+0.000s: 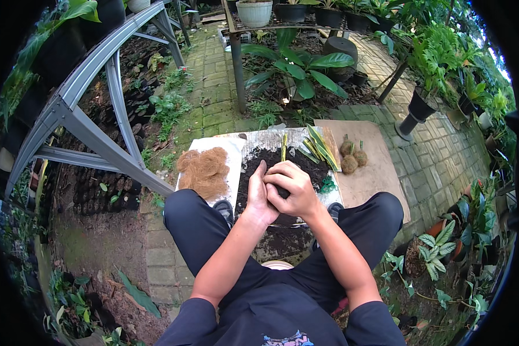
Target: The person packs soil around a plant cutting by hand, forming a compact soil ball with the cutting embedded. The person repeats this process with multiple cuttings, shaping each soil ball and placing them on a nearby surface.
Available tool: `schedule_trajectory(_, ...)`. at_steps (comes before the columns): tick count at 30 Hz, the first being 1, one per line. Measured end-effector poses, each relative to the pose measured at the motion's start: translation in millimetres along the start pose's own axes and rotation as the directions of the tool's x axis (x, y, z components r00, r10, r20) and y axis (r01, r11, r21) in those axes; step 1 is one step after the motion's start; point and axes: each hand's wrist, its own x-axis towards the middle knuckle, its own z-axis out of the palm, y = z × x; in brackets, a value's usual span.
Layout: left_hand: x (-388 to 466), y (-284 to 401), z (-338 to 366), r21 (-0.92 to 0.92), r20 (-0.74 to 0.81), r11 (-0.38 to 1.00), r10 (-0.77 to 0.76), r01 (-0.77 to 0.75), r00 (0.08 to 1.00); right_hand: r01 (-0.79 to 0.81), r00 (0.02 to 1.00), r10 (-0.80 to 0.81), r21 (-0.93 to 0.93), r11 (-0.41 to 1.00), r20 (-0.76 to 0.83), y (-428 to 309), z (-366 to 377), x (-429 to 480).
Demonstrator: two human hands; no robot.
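My left hand and my right hand are cupped together around a lump of dark soil, most of which the fingers hide. Just beyond the knuckles a narrow yellow-edged green leaf piece stands upright; whether it is set in the lump cannot be seen. Below the hands, loose dark soil is spread over a pale sheet. More yellow-edged leaf cuttings, like snake plant, lie at its far right, with a tangle of green string nearer me. Brown coconut fibre is heaped on a white sheet to the left.
Several fibre-wrapped balls with short green stubs rest on brown cardboard at right. A grey metal frame slants in from the left. Potted plants fill a raised rack ahead. Mossy paving surrounds the sheets.
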Motion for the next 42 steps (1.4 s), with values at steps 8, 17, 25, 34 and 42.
schedule_trajectory(8, -1, 5, 3, 0.017, 0.018, 1.000, -0.009, 0.009, 1.000, 0.065, 0.996, -0.065, 0.011, 0.998, 0.060, -3, -8, 5)
schedule_trajectory(17, 12, 3, -13, -0.011, 0.052, 0.999, 0.040, -0.040, 0.998, 0.127, 0.991, -0.129, -0.078, 0.989, -0.019, -1, 6, -5)
schedule_trajectory(25, 6, 10, 3, -0.030, 0.097, 0.999, 0.031, -0.028, 0.995, -0.062, 0.989, 0.075, 0.100, 0.993, -0.130, -2, 1, 2)
schedule_trajectory(34, -3, 4, -2, -0.059, 0.088, 0.998, -0.023, 0.028, 0.996, 0.100, 0.995, -0.101, -0.093, 0.991, -0.015, 8, 1, -1)
schedule_trajectory(42, -2, 4, -8, 0.004, 0.065, 1.000, -0.002, 0.001, 0.998, -0.005, 0.999, 0.007, -0.056, 0.998, 0.037, 1, -5, 1)
